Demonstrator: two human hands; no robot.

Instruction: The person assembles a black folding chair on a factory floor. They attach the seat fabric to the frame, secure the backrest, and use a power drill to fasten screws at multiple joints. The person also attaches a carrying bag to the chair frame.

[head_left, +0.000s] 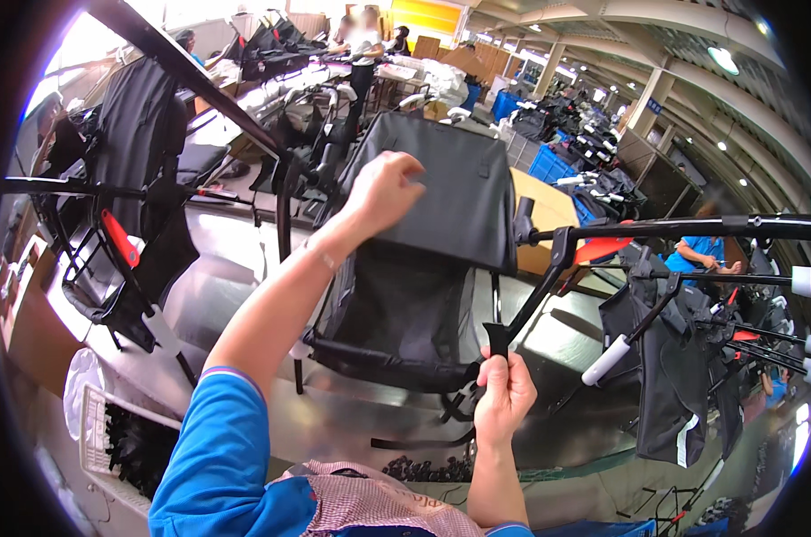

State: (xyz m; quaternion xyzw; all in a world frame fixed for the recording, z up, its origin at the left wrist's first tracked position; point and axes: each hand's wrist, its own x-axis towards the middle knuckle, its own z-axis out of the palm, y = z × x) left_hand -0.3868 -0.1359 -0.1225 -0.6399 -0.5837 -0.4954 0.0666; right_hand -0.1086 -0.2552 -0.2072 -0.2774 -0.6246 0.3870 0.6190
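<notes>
A black folding frame with fabric, which looks like a stroller [423, 192], stands in front of me on the metal worktable. Over its upper fabric panel is my left hand [386, 192], fingers half curled and apart, with nothing visible in them. Whether it touches the fabric I cannot tell. Lower and to the right, my right hand [504, 394] is closed around the lower end of a black frame tube [535, 304], where a dark curved plastic piece sticks out above the thumb. Below the panel hangs a black fabric seat [396, 304] with a padded front edge.
Another black stroller frame with a red lever [121, 239] stands at the left. More frames with white-sleeved tubes [607, 360] crowd the right. A white crate [97, 430] of black parts is at lower left. A person in blue [696, 255] works farther right.
</notes>
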